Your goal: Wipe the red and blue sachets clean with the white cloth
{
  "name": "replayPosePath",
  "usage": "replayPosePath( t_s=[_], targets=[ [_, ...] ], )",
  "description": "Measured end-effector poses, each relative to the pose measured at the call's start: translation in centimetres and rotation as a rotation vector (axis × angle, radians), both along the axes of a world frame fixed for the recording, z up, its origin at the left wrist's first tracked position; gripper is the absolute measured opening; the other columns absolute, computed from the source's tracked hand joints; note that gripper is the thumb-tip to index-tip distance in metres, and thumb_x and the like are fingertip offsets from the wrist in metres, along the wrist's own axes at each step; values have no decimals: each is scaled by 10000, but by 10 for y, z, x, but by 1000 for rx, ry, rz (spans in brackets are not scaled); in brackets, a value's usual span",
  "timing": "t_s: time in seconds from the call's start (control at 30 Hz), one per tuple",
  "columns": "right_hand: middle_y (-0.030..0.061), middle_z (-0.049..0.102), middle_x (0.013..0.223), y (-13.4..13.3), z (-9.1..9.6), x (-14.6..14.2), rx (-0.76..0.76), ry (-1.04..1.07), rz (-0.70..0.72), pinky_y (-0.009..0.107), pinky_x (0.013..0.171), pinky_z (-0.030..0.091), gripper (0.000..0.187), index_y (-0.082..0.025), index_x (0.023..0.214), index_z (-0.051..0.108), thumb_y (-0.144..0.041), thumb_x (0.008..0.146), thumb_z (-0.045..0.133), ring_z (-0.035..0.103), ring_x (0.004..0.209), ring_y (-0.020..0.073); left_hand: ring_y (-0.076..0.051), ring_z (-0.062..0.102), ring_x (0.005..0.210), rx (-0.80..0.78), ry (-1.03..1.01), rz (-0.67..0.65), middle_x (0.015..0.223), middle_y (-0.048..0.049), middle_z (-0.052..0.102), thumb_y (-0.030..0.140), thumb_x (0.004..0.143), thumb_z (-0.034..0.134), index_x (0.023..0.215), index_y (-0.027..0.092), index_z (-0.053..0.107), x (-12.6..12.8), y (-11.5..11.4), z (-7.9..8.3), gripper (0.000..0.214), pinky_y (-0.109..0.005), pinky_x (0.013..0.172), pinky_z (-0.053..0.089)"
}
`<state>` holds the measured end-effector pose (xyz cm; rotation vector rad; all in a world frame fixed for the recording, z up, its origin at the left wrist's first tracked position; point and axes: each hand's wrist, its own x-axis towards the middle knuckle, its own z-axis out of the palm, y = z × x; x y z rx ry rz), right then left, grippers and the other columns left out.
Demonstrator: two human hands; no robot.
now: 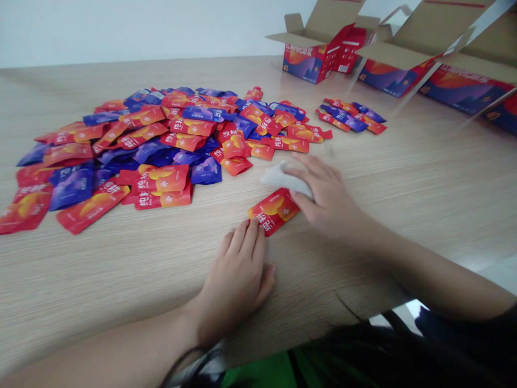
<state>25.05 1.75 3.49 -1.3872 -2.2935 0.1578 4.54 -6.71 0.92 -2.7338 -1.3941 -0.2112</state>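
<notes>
A red pouch with orange fruit shapes lies flat on the wooden table, apart from the big heap. My left hand rests with its fingers stretched out, the fingertips pressing on the pouch's lower left end. In my right hand is a folded white cloth, gripped between thumb and fingers just above the pouch's upper right end. Motion blurs the right hand slightly.
A wide heap of red and blue pouches spreads over the table's left and middle. A small group of pouches lies further right. Several open cardboard boxes, such as this printed one, line the back right.
</notes>
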Motion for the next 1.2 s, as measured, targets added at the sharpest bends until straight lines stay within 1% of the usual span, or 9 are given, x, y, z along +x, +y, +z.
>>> replayPosePath(
  t_s=[0.07,0.17,0.33,0.53,0.7,0.87,0.97,1.03,1.2],
  targets=[
    [117,336,1569,-17,-10,-17,0,-151,173,559,1138,227,515,-129,1382,519,-284,892,488,270,1435,346,-395,529,1201,-19,-3,11,1257,-258,595,335,863,480,1213,-3,590,1,-1,1,498,-513,966,481],
    [169,341,1558,-22,-25,-32,-21,-227,298,523,1162,193,614,-17,1443,413,-286,893,455,285,1420,330,-389,549,1174,-25,0,24,1205,-246,621,317,852,491,1173,8,615,1,-2,2,463,-507,957,489],
    [171,401,1523,-7,-27,-26,-64,-161,110,489,1136,263,579,-19,1440,421,-280,924,385,353,1381,295,-419,514,1237,46,24,-15,1345,-320,529,321,846,497,1299,-86,513,1,-2,-2,609,-518,971,486],
    [137,380,1544,-11,-26,-30,-46,-191,297,481,1153,229,568,-61,1437,438,-293,919,417,336,1390,281,-401,548,1208,9,22,-6,1274,-279,601,326,849,487,1233,-36,593,0,-1,-2,538,-511,975,488],
    [174,372,1539,-10,-27,-28,-51,-180,100,519,1114,278,562,-57,1437,443,-294,928,422,346,1374,321,-400,527,1245,37,42,-9,1358,-291,542,324,848,480,1300,-56,539,1,-1,-1,593,-502,982,489],
    [137,371,1547,-15,-27,-29,-46,-195,285,492,1146,236,563,-95,1445,437,-304,922,452,328,1387,292,-393,567,1187,22,11,-20,1242,-256,628,313,855,474,1204,-18,620,0,-1,-2,502,-507,959,502],
    [154,391,1531,-9,-27,-27,-59,-174,128,505,1126,268,549,-82,1438,445,-288,929,430,352,1370,301,-388,525,1244,29,-3,-35,1342,-268,563,313,855,467,1298,-31,549,0,0,-1,566,-509,977,490],
    [170,386,1528,-9,-27,-27,-42,-172,91,521,1115,276,547,-78,1433,456,-292,930,432,349,1366,326,-388,534,1229,34,-6,-38,1329,-270,570,309,851,469,1283,-30,559,0,1,0,557,-513,965,496],
    [134,373,1546,-12,-27,-27,-49,-191,333,470,1156,220,539,-120,1438,458,-276,923,439,318,1400,277,-360,622,1067,40,-9,-48,1125,-220,678,286,848,469,1118,19,664,0,0,1,427,-492,893,536]
  ],
)
